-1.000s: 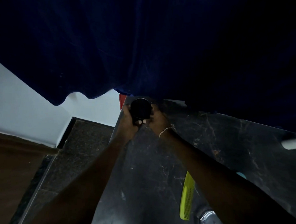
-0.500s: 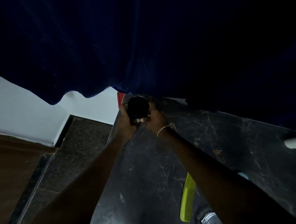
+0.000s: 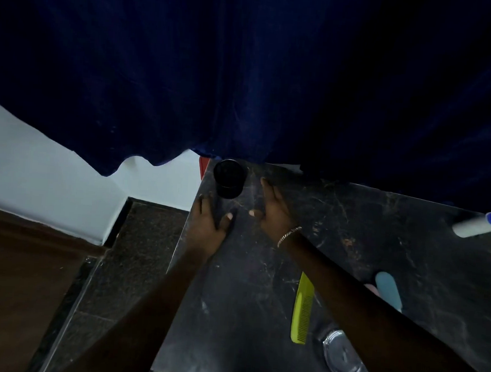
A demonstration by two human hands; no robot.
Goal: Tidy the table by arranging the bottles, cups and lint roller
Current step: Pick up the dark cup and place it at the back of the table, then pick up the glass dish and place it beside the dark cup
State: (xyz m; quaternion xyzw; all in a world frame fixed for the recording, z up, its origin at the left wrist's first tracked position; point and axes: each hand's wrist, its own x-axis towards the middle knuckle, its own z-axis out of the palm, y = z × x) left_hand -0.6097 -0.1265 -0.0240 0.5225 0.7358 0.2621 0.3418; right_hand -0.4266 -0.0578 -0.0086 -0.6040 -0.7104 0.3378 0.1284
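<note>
A black cup (image 3: 229, 178) stands upright at the far left corner of the dark marble table (image 3: 352, 222), just under the curtain's hem. My left hand (image 3: 210, 221) lies open on the table a little nearer than the cup, fingers spread, not touching it. My right hand (image 3: 274, 208), with a thin bracelet at the wrist, is open to the right of the cup and apart from it. A white lint roller with a blue end (image 3: 479, 225) lies at the far right edge. A clear bottle (image 3: 342, 358) lies near the front, partly under my right arm.
A dark blue curtain (image 3: 246, 69) hangs over the table's far side. A yellow-green comb (image 3: 302, 309) lies beside my right forearm, and a light blue object (image 3: 388, 290) is beyond it. To the left the table ends above a dark floor (image 3: 134, 265) and white wall.
Both hands held the black cup at the far corner; they have let go and drawn back toward me, and the cup stands alone.
</note>
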